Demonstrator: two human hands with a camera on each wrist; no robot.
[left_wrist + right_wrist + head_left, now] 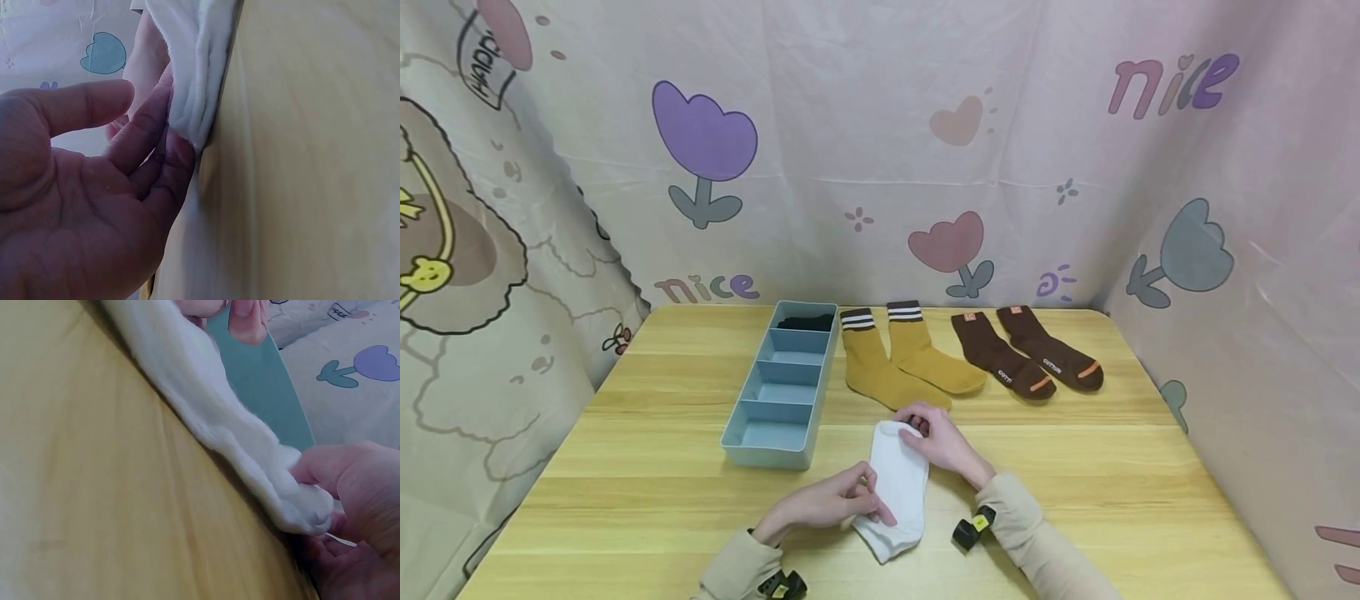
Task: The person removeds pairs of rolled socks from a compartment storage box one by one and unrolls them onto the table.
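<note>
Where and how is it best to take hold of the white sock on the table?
Probably at the two ends. The white sock lies flat and long: the right hand pinches its far end from above, and the left hand touches the near part, which keeps it straight.

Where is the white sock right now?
The white sock lies on the table's near edge in the head view, between both hands, right of the blue tray.

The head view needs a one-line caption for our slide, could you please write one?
Two hands work a white sock on a wooden table, beside a blue divided tray.
</note>
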